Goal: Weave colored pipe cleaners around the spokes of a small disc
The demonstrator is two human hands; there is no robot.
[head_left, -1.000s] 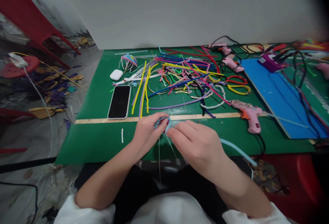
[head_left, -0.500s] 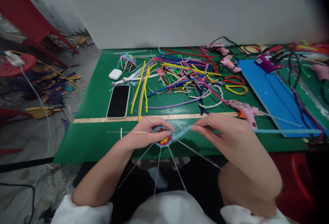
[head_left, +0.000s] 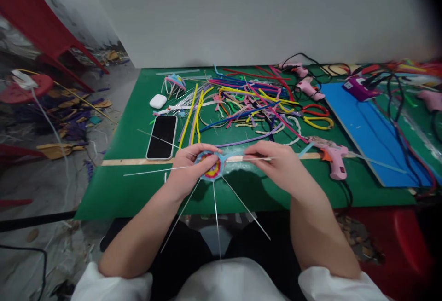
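My left hand [head_left: 189, 167] is closed on a small round woven disc [head_left: 216, 168], thumb across its face. The disc has yellow, red and light blue rings, and several thin pale spokes [head_left: 217, 218] fan out from it. Just right of it, my right hand [head_left: 269, 160] pinches a light blue pipe cleaner [head_left: 232, 155] that runs from the disc's edge. One spoke also passes by the right fingertips; whether they grip it I cannot tell. Past the right hand, a light blue end [head_left: 305, 150] shows in front of a pink glue gun [head_left: 333, 153].
Loose coloured pipe cleaners [head_left: 241, 101] are heaped at the table's middle. Nearby lie a phone [head_left: 161, 137], a white earbud case [head_left: 158, 101] and red-and-yellow-handled scissors [head_left: 317, 117]. A blue board [head_left: 366, 140] and a purple box with cables [head_left: 361, 88] are on the right.
The disc has moved slightly left and up, and its spokes have turned. My right hand has shifted up a little, and the long blue tail at its right has swung out of sight.
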